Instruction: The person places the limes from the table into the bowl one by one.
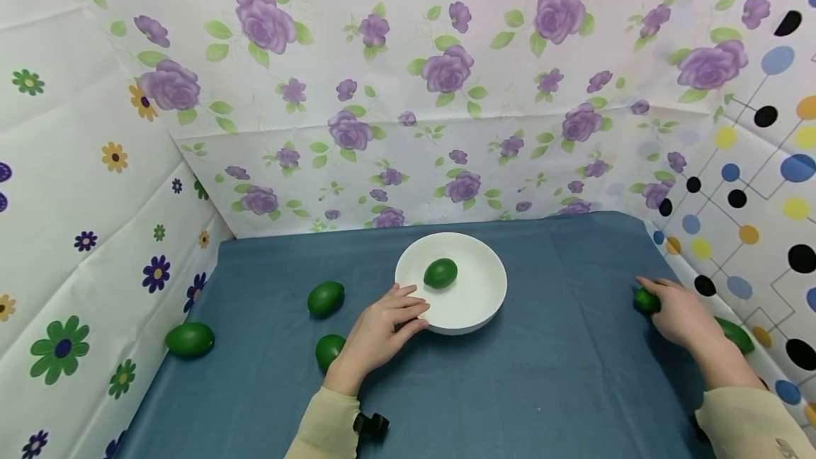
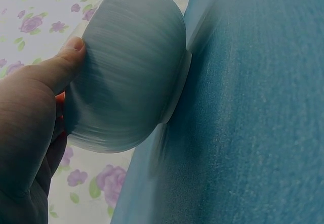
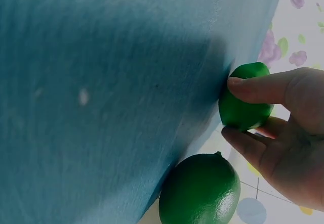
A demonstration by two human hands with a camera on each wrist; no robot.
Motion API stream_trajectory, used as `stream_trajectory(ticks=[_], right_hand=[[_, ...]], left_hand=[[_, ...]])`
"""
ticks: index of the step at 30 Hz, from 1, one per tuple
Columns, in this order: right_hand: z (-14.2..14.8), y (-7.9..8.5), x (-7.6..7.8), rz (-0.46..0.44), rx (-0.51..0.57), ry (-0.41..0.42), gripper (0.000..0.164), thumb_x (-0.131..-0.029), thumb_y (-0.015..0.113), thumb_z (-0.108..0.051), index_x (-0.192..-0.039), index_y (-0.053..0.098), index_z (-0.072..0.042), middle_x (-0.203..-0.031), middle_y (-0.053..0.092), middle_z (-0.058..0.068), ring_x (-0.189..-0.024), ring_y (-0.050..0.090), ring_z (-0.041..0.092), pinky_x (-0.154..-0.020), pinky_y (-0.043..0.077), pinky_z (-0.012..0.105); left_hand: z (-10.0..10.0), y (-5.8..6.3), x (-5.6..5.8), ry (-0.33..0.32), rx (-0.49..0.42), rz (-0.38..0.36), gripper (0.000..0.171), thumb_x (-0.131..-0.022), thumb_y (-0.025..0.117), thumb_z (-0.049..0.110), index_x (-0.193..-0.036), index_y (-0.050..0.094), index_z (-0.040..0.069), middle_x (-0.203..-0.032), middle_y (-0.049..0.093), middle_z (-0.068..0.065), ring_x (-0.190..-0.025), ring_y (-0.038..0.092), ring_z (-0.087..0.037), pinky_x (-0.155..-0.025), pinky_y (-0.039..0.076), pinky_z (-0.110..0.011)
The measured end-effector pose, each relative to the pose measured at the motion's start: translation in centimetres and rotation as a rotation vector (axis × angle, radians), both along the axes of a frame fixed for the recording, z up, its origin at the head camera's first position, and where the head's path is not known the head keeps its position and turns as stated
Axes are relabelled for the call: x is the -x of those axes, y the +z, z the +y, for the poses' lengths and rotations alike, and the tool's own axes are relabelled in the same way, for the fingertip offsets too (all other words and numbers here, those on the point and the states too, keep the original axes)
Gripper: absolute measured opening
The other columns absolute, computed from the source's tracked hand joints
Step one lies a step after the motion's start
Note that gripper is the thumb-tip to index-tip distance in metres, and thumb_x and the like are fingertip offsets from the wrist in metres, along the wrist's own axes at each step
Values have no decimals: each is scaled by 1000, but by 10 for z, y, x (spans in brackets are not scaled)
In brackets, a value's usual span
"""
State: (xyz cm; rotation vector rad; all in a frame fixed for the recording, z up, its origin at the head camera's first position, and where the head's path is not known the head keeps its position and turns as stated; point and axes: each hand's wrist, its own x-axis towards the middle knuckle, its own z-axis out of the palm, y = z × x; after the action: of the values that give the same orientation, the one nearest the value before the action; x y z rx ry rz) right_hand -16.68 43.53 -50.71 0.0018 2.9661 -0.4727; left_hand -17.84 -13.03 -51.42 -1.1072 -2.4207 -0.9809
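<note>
A white bowl (image 1: 474, 303) stands near the back middle of the cloth, with one green lime (image 1: 440, 273) inside it. My left hand (image 1: 381, 331) holds the bowl's left rim; the left wrist view shows the thumb against the bowl's outer wall (image 2: 131, 67). At the far right, my right hand (image 1: 683, 317) grips another lime (image 3: 245, 105) between thumb and fingers, low over the cloth. Close by that hand lies a further lime (image 3: 200, 191), partly hidden behind the wrist in the head view.
Left of the bowl lie a lime (image 1: 326, 299) and another lime (image 1: 330, 352), the second partly covered by my left wrist. One more lime (image 1: 190, 340) sits at the left edge. Blue cloth (image 1: 510, 388) covers the table, and patterned sheets (image 1: 408, 91) rise around it.
</note>
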Motion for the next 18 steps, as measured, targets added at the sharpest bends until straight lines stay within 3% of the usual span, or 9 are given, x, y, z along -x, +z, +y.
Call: stream_trajectory(ticks=[18], right_hand=[[3,2,4,-9,-23,57,81,-96,73,0,-165,31,4,-151,33,50,-132,38,71,-102,40,81]], left_hand=[[0,-1,1,-5,-8,26,31,-100,79,27,-124,82,7,-125,77,-6,-139,60,-28,-128,34,-44]])
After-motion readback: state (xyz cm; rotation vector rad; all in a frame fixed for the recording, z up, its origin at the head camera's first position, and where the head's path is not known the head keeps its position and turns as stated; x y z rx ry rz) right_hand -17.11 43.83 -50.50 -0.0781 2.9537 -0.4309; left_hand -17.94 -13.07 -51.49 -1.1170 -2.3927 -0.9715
